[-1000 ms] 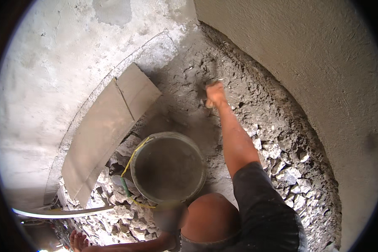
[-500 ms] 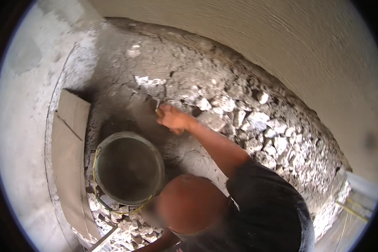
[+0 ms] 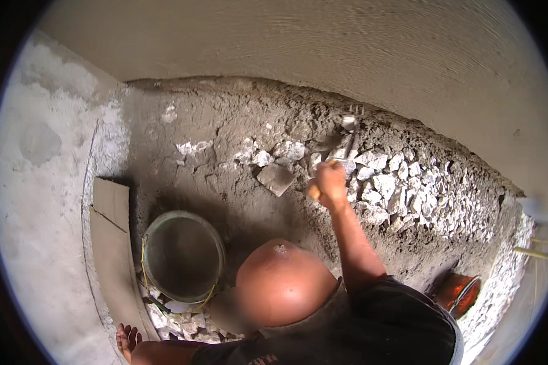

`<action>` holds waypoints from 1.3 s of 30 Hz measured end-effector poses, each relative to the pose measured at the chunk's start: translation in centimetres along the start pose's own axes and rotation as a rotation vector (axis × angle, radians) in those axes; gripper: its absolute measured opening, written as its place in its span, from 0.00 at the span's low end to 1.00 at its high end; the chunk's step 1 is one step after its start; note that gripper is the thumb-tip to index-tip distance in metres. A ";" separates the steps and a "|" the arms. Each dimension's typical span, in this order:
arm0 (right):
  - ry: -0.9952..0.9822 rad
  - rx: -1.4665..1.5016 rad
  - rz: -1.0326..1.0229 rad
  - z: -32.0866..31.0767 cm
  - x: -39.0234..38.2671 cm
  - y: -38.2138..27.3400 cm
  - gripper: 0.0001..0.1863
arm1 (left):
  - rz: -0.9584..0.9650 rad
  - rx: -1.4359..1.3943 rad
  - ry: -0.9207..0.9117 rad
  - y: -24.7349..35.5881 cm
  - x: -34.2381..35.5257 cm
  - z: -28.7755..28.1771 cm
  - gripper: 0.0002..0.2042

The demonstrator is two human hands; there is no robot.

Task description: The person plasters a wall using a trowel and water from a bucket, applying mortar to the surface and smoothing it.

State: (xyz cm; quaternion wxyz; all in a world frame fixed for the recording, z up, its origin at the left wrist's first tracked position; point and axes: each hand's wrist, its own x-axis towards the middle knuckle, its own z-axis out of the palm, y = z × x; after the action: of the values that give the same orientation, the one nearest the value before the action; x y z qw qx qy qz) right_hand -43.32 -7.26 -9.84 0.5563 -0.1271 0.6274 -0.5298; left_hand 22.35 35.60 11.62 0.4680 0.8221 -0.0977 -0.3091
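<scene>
Neither of my hands is in view. A co-worker in a black shirt (image 3: 383, 328) is bent over a strip of grey mortar, seen from above. The co-worker's right hand (image 3: 331, 182) is closed round the wooden handle (image 3: 313, 190) of what looks like a trowel, its dark metal blade (image 3: 351, 141) seen edge-on over the mortar. Pale broken stones (image 3: 383, 184) lie bedded beside that hand. At the lower left, the co-worker's left hand (image 3: 126, 342) is bare, its fingers loosely spread near a board.
A dark round bucket (image 3: 219, 255) with a yellowish handle stands left of the co-worker. The long brown board (image 3: 111, 243) runs along the pale concrete (image 3: 49, 201). A plastered wall (image 3: 323, 42) curves behind the stones. An orange-red bucket (image 3: 458, 294) lies tilted at the right.
The co-worker's right hand has moved right with the tool, from the bare mortar to the stones. Their left hand and the orange-red bucket have come into view as my view shifted.
</scene>
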 end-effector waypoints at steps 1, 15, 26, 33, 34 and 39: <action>0.031 0.011 0.023 1.2 -0.2 0.1 0.06 | 0.015 0.000 -0.015 0.3 0.3 1.8 0.30; 0.023 -0.335 -0.039 3.6 1.3 1.7 0.10 | -0.022 -0.103 0.067 -0.4 -1.8 4.7 0.28; -0.058 -0.144 0.060 -11.3 -9.9 1.3 0.05 | -0.023 -0.074 -0.052 -5.4 5.3 0.0 0.29; 0.243 -0.159 -0.100 -30.6 -10.6 -4.1 0.10 | 0.096 -0.051 -0.010 -1.3 8.1 0.4 0.30; 0.175 -0.556 -0.666 -29.4 -9.0 -2.3 0.10 | 0.126 -0.042 -0.026 0.0 8.6 0.8 0.30; 0.396 0.051 -0.048 -21.6 -8.6 -1.9 0.03 | 0.276 -0.033 -0.149 6.3 6.4 11.2 0.27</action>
State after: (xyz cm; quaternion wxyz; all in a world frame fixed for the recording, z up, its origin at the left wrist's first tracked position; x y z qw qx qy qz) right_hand -59.11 9.71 -7.40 0.4125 -0.0213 0.7076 -0.5732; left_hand 21.50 21.39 10.01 0.5111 0.7677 -0.2391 -0.3036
